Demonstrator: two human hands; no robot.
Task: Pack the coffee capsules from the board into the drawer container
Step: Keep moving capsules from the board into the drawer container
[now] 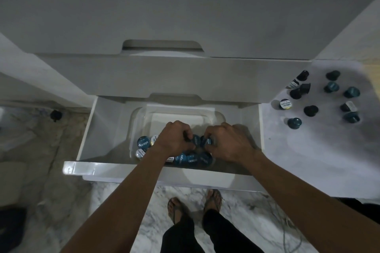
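While both arms are reaching down into the open white drawer (pixel 88 129) at the centre of the frame, a small dark object (pixel 55 114) is lying on the marbled floor (pixel 41 150) at the far left; what it is cannot be told. Inside the drawer a clear plastic container (pixel 135 121) is sitting, and capsules (pixel 144 142) are lying along its near side with their printed foil lids facing up, some blue, some pale. Over them, the left hand (pixel 174 139) is curling its fingers around a blue capsule (pixel 195 139), pinching it just above the packed row. Just beside it, the right hand (pixel 228 141) is curling its fingers around a second blue capsule (pixel 207 141), the two capsules nearly touching between the hands. Below the drawer front, at the lower centre, the person's two sandalled feet (pixel 174 209) are standing on the floor. To the right of the drawer, a white board (pixel 308 150) is lying flat, and loose capsules (pixel 294 123) are scattered over its upper part at the right edge of the frame: dark ones and teal ones, some upright, some tipped on their sides, one (pixel 284 104) showing its printed lid.
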